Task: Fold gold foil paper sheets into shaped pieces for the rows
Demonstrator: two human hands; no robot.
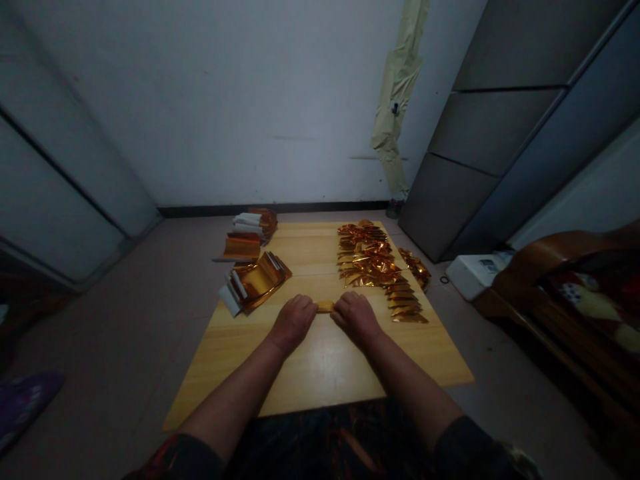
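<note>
My dark sleeves (177,459) are reaching over a wooden table (320,373), left hand (293,323) and right hand (356,318) clamping a small gold foil roll (325,306) between them, stacked foil sheets (367,257) lying ahead; a white device's label (487,267) is too small to read.

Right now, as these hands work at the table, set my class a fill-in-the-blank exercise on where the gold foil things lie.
A small gold foil piece sits between the left hand and the right hand, on a table made of ____.
A heap of gold foil pieces lies beyond the ____ hand.
Gold sheets with white edges lie on the table's ____ side.

Missing words: wood; right; left.
</note>
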